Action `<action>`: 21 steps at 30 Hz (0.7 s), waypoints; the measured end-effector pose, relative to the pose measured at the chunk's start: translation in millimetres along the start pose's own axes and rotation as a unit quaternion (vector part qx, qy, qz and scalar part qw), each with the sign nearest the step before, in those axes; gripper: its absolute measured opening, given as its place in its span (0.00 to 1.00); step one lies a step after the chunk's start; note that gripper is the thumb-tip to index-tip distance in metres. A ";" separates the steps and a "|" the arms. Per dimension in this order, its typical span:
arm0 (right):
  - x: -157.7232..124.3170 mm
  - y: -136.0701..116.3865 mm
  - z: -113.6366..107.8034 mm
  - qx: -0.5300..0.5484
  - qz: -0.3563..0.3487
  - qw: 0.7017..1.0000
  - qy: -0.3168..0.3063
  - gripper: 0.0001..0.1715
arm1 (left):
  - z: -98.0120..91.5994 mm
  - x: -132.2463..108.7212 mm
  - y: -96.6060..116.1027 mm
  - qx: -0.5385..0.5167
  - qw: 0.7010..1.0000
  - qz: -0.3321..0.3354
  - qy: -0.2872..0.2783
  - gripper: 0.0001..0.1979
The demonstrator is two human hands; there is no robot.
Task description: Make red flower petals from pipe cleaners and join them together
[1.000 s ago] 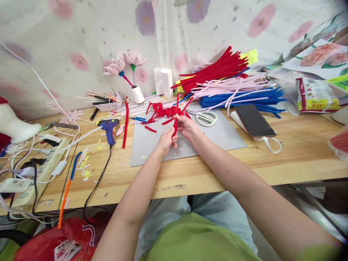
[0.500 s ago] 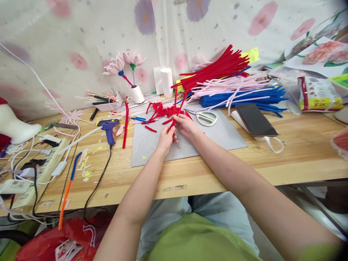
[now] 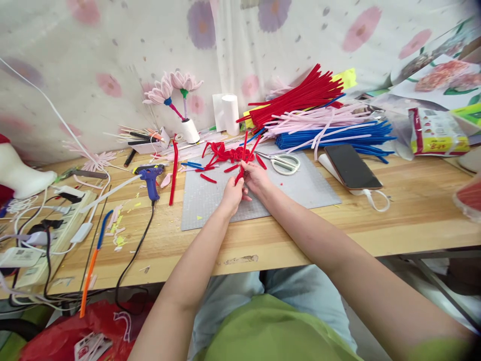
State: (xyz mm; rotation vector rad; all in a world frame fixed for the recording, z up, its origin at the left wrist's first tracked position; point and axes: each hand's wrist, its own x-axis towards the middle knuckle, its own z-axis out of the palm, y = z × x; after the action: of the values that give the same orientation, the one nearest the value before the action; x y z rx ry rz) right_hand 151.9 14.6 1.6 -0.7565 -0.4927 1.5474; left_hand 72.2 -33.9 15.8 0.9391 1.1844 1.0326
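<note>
Red pipe cleaners are pinched between both hands above the grey cutting mat, with two ends sticking up and apart. My left hand is closed around their lower part. Close above it, my right hand grips the same stems with thumb and fingers. Just behind the hands lies a pile of bent red pipe-cleaner pieces, partly hidden by them. A short red piece rests on the mat to the left. Scissors with pale handles lie to the right of my right hand.
Bundles of red, pink and blue pipe cleaners lie at the back right. A phone is beside the mat. Leftward are a blue glue gun, a power strip and cords. Pink flowers stand in a white holder.
The upright red ends now stand lower and show less above my right hand. Both hands stay at nearly the same spot, still gripping the stems.
</note>
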 end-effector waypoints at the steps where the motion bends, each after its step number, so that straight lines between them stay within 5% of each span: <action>1: -0.1 0.5 0.1 0.002 0.002 1.000 0.005 0.11 | 1.0 0.5 -0.9 0.003 1.000 0.000 0.003 0.03; 7: 1.0 -1.6 -0.8 0.001 0.005 1.000 0.019 0.08 | 0.7 2.4 -7.1 0.011 1.000 0.013 0.002 0.05; 13: 0.6 -12.1 -8.8 -0.068 0.030 0.994 -0.080 0.11 | -21.9 8.3 -5.6 0.092 0.988 0.124 0.023 0.05; 21: -2.6 -8.8 -11.4 -0.194 0.032 0.969 -0.151 0.16 | -30.1 8.4 -0.7 0.089 0.994 0.066 -0.016 0.03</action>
State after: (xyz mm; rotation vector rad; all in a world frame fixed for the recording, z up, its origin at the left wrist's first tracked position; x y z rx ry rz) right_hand 166.3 11.8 0.3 -0.8421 -1.0278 1.6571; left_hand 43.1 -24.9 8.6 1.1840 1.2148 1.0246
